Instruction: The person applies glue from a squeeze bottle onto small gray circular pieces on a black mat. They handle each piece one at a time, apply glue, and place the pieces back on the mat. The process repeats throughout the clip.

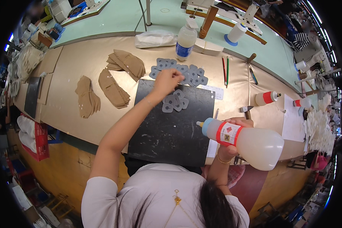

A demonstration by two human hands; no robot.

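My right hand (231,146) is wrapped round a translucent squeeze bottle (260,149) with a red-edged label, a blue cap and a yellow nozzle. The bottle lies nearly level, its nozzle pointing left over the black mat (167,136). My left hand (168,81) reaches to the mat's far edge, fingers drawn together in a pinch at a spread of small grey pieces (195,76) with round marks in their middles. Whatever is between its fingertips I cannot make out. Several more grey pieces (174,102) lie overlapping on the mat, just nearer than that hand.
Brown stacked cut pieces (114,89) lie at left. A clear bottle with a blue label (186,40) stands beyond the grey pieces. Pencils (226,71), a hammer (247,110) and a red-labelled bottle (268,98) are at right. A red basket (41,140) stands left below the table.
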